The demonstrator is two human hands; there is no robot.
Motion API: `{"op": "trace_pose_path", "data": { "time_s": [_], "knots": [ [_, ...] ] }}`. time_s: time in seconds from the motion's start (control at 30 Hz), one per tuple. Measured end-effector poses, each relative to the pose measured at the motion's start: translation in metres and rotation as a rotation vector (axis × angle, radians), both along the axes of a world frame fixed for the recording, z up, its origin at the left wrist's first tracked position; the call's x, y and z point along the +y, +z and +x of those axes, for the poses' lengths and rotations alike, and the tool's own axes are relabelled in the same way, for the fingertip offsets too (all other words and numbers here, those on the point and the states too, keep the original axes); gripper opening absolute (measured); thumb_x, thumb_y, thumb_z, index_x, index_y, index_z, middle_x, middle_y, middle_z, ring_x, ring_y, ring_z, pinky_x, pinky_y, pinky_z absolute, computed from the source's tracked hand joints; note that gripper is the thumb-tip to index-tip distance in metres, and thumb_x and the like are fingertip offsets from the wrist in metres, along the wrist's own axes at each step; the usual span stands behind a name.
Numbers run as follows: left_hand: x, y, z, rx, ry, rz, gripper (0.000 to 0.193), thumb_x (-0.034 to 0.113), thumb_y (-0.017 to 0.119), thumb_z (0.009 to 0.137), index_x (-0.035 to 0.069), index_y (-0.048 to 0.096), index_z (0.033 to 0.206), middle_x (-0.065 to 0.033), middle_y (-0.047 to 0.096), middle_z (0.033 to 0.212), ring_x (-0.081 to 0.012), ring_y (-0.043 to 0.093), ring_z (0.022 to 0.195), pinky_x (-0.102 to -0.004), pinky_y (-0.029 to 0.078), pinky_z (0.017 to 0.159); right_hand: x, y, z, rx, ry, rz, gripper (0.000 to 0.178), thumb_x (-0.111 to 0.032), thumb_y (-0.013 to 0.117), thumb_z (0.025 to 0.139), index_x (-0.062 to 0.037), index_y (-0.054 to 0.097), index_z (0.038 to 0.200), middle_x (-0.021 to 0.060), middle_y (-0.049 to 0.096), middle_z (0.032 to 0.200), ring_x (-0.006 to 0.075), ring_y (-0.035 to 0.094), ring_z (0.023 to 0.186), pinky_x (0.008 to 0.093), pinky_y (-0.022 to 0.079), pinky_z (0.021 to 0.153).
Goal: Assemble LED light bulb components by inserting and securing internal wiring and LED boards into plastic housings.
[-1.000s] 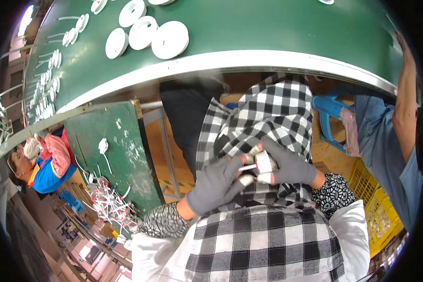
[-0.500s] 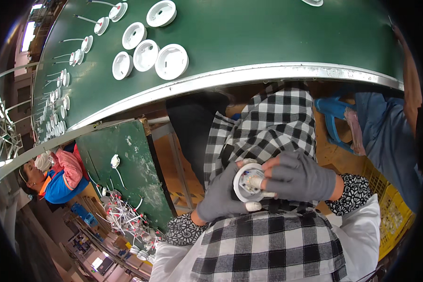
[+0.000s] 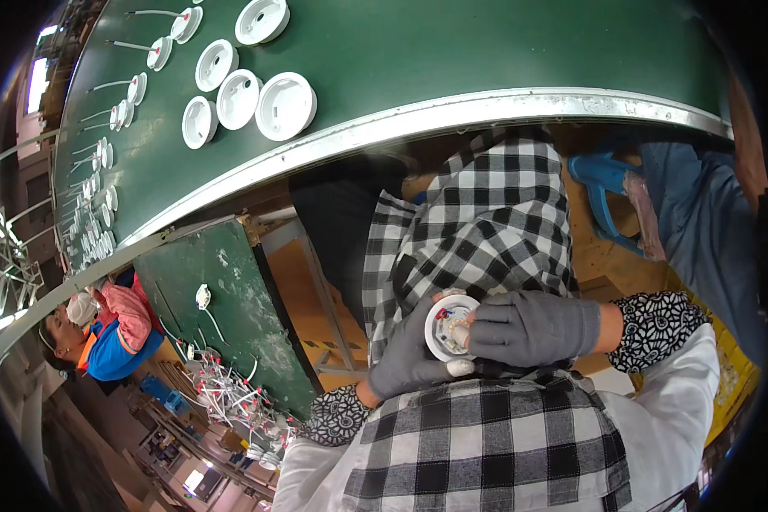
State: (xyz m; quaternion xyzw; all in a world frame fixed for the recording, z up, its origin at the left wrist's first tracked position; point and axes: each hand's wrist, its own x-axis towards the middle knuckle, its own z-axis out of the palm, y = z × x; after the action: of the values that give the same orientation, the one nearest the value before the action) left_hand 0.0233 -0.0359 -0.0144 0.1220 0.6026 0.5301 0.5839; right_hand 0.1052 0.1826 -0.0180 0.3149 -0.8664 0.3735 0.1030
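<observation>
Two gloved hands meet over the lap, with a round white housing [image 3: 431, 333] between them, its open side turned up toward the head. The left hand [image 3: 405, 358] curls round the housing's left side, fingers and thumb gripping the rim from beyond and from below. The right hand [image 3: 529, 328] reaches over the right rim, fingers bunched narrow, tips inside the bowl beside small red and blue parts [image 3: 443, 314]; whether they pinch something or only press cannot be told.

The housing has nothing firm visible beneath it, only checked cloth [image 3: 503, 213], so a hard push from the right could tip it out of the left hand's hold. The covered fingertips may also snag or dislodge the small parts, since they crowd the bowl and hide half of it.

To the left, on the small worktop [image 3: 239, 273], a tangle of white leads [image 3: 230, 388] gathers by the near edge; pulling one could drag others, as they cross. A lone leaded piece [image 3: 203, 297] lies toward the far end.

Farther off, five white cups [image 3: 286, 107] sit near the large worktop's [image 3: 486, 51] front edge; a knock could send the nearest over it. More leaded pieces [image 3: 136, 89] line its left edge.
</observation>
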Motion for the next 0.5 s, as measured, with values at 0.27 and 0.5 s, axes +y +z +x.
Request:
{"op": "trace_pose_path", "data": {
  "time_s": [0.27, 0.5],
  "knots": [
    [0.005, 0.001, 0.0, 0.077, -0.077, -0.047, 0.084, 0.031, 0.082, 0.068, 0.001, 0.039, 0.133, -0.0117, 0.058, 0.118, -0.0199, 0.057, 0.109, -0.0325, 0.044, 0.096, -0.004, -0.016, -0.001, -0.03, 0.043, -0.066, 0.018, -0.012, 0.061, 0.074, -0.0033, 0.059, 0.09, 0.0037, 0.052, 0.093, 0.0162, 0.059, 0.088, 0.0245, 0.057, 0.071],
    [0.002, -0.002, 0.004, 0.143, -0.101, -0.028, 0.08, 0.032, 0.077, 0.074, -0.002, 0.037, 0.134, -0.0154, 0.054, 0.124, -0.0239, 0.054, 0.114, -0.035, 0.042, 0.098, -0.003, -0.019, -0.003, -0.025, 0.062, -0.08, 0.016, -0.011, 0.06, 0.075, -0.0051, 0.06, 0.09, 0.0039, 0.053, 0.094, 0.0159, 0.059, 0.089, 0.0268, 0.054, 0.083]
  ]
}}
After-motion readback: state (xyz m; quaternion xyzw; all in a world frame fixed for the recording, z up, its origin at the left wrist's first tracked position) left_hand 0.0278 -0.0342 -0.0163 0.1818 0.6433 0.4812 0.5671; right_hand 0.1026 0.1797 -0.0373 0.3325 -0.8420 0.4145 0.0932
